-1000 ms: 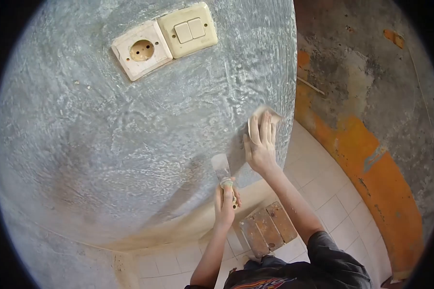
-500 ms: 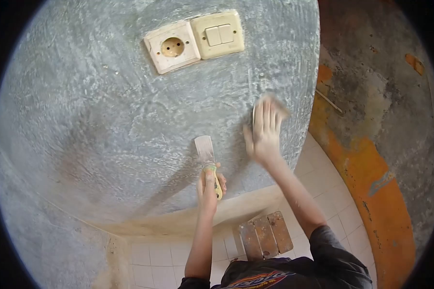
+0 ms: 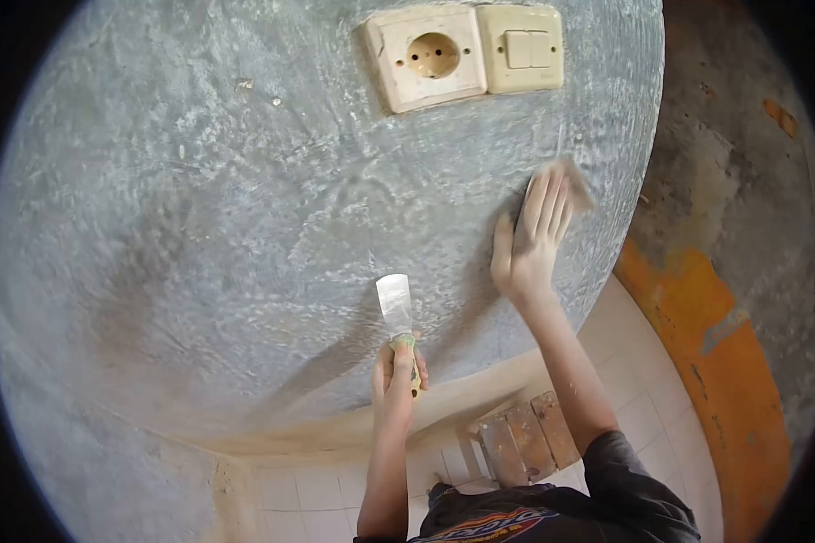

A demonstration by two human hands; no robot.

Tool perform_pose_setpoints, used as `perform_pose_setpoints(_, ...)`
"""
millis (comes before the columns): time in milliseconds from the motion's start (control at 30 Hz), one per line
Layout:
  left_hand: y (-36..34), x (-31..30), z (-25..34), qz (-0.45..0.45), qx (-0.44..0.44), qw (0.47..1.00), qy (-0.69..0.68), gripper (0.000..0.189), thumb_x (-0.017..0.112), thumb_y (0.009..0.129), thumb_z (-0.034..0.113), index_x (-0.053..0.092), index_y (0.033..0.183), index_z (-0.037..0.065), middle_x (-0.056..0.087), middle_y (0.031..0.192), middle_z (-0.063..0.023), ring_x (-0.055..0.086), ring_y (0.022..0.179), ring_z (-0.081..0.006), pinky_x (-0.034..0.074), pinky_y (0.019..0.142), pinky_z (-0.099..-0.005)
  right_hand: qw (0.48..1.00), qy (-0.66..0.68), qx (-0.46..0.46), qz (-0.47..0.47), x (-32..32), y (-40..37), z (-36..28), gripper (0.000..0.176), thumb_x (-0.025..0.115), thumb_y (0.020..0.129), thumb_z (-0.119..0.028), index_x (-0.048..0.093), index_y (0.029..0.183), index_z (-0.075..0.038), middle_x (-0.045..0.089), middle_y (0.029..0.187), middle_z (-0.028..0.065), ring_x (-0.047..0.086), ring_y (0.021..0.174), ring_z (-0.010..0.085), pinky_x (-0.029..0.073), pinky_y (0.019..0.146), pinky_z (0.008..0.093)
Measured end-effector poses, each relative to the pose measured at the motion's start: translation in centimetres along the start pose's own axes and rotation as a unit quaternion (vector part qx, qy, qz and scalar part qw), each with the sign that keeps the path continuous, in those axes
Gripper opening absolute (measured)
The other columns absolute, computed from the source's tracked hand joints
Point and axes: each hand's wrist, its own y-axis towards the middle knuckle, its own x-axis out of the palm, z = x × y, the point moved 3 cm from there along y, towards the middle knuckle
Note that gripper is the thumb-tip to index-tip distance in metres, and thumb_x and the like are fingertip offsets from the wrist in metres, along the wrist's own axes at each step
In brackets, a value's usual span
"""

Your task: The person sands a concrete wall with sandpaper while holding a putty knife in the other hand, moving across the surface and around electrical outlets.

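Note:
My left hand [image 3: 396,376] is closed around the worn, pale yellow handle of a putty knife [image 3: 395,303]. Its metal blade points up in front of the wall [image 3: 272,226], which is rough, grey and streaked with white. Farther right, my right hand [image 3: 536,240] lies with its fingers stretched flat, pressing a brownish piece of sandpaper [image 3: 580,192] to the wall near its right edge. The hand covers most of the sandpaper, and its fingertips are blurred. Pale dust coats the fingers.
Above my hands a power socket [image 3: 433,56] and a light switch [image 3: 527,50] are set in the wall. Below stands a small wooden stool [image 3: 527,442] on white floor tiles [image 3: 638,421]. An orange-painted band [image 3: 715,344] borders grey concrete on the right.
The view has shifted, so the socket and switch sit higher and farther right. My right hand still presses the sandpaper, blurred by motion. The putty knife's blade now catches more light.

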Motion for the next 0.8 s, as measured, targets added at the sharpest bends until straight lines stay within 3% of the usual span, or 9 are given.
perform_pose_setpoints(67, 0.3, -2.1, 0.4, -0.035, -0.025, 0.999, -0.016, 0.040, 0.045, 0.100, 0.036, 0.051, 0.115, -0.001, 0.052, 0.076, -0.0022, 0.051, 0.062, -0.0084, 0.044, 0.051, -0.0244, 0.997, 0.038, 0.051, 0.044, -0.2, 3.3, -2.4, 0.066, 0.052, 0.089, -0.024, 0.029, 0.140, 0.012, 0.027, 0.145, 0.0333, 0.019, 0.139, 0.0479, 0.011, 0.111, 0.0588)
perform_pose_setpoints(133, 0.3, -3.9, 0.9, -0.054, -0.036, 0.998, 0.004, 0.038, 0.045, 0.100, 0.036, 0.052, 0.110, 0.001, 0.052, 0.077, -0.0021, 0.051, 0.061, -0.0088, 0.044, 0.052, -0.0251, 0.999, 0.028, 0.017, 0.032, 1.7, 2.3, -5.8, 0.066, 0.052, 0.089, -0.024, 0.029, 0.140, 0.012, 0.027, 0.145, 0.0332, 0.020, 0.138, 0.0481, 0.011, 0.111, 0.0594)
perform_pose_setpoints(233, 0.1, -7.1, 0.7, -0.082, -0.062, 0.994, -0.031, 0.035, 0.045, 0.100, 0.037, 0.051, 0.104, 0.003, 0.052, 0.081, -0.0024, 0.052, 0.063, -0.0101, 0.044, 0.051, -0.0260, 0.997, 0.020, -0.066, -0.017, 4.4, -4.1, -9.8, 0.067, 0.052, 0.089, -0.025, 0.029, 0.140, 0.012, 0.029, 0.145, 0.0328, 0.024, 0.137, 0.0478, 0.010, 0.110, 0.0613)
perform_pose_setpoints(333, -0.5, -9.4, 1.2, -0.116, -0.101, 0.987, -0.051, 0.035, 0.045, 0.099, 0.039, 0.049, 0.101, 0.004, 0.052, 0.083, -0.0024, 0.051, 0.063, -0.0113, 0.042, 0.050, -0.0251, 0.998, 0.004, -0.042, -0.050, 5.6, -10.4, -9.8, 0.066, 0.051, 0.090, -0.023, 0.028, 0.140, 0.012, 0.023, 0.146, 0.0347, 0.017, 0.139, 0.0465, 0.008, 0.111, 0.0606)
perform_pose_setpoints(533, -1.6, -13.1, 1.9, -0.163, -0.183, 0.948, -0.204, 0.029, 0.047, 0.099, 0.032, 0.049, 0.105, 0.004, 0.050, 0.088, -0.0031, 0.049, 0.066, -0.0116, 0.039, 0.053, -0.0243, 0.994, 0.060, 0.080, 0.046, 3.0, 0.3, -10.5, 0.067, 0.046, 0.090, -0.016, 0.016, 0.144, 0.012, 0.014, 0.148, 0.0365, 0.007, 0.141, 0.0470, 0.006, 0.113, 0.0574)
perform_pose_setpoints(600, -2.1, -13.0, 1.8, -0.173, -0.179, 0.947, -0.203, 0.028, 0.047, 0.099, 0.031, 0.049, 0.105, 0.004, 0.050, 0.088, -0.0037, 0.049, 0.068, -0.0120, 0.040, 0.054, -0.0249, 0.999, 0.045, 0.020, 0.017, 4.0, 0.4, -12.4, 0.070, 0.046, 0.089, -0.013, 0.012, 0.144, 0.012, 0.011, 0.148, 0.0374, 0.006, 0.141, 0.0468, 0.006, 0.113, 0.0587)
perform_pose_setpoints(667, -2.5, -12.9, 1.5, -0.180, -0.171, 0.948, -0.198, 0.026, 0.048, 0.098, 0.029, 0.050, 0.105, 0.004, 0.050, 0.089, -0.0043, 0.050, 0.070, -0.0124, 0.040, 0.055, -0.0256, 0.996, 0.053, -0.071, -0.016, 4.7, -3.0, -14.9, 0.070, 0.057, 0.082, -0.015, 0.026, 0.138, 0.014, 0.022, 0.143, 0.0391, 0.019, 0.138, 0.0489, 0.014, 0.111, 0.0618)
perform_pose_setpoints(700, -2.5, -13.0, 1.2, -0.175, -0.166, 0.945, -0.223, 0.026, 0.048, 0.098, 0.029, 0.050, 0.105, 0.004, 0.050, 0.090, -0.0048, 0.050, 0.072, -0.0134, 0.041, 0.055, -0.0260, 0.994, 0.019, -0.073, -0.082, 4.7, -6.1, -15.8, 0.069, 0.061, 0.081, -0.018, 0.033, 0.135, 0.014, 0.030, 0.140, 0.0380, 0.027, 0.134, 0.0492, 0.018, 0.110, 0.0605)
perform_pose_setpoints(800, -2.5, -13.5, 1.1, -0.163, -0.158, 0.944, -0.240, 0.026, 0.048, 0.098, 0.029, 0.050, 0.105, 0.003, 0.051, 0.090, -0.0059, 0.051, 0.073, -0.0154, 0.042, 0.056, -0.0270, 0.989, 0.022, -0.023, -0.147, 4.8, -12.1, -14.0, 0.068, 0.061, 0.082, -0.019, 0.033, 0.137, 0.011, 0.032, 0.141, 0.0349, 0.030, 0.133, 0.0482, 0.020, 0.110, 0.0576)
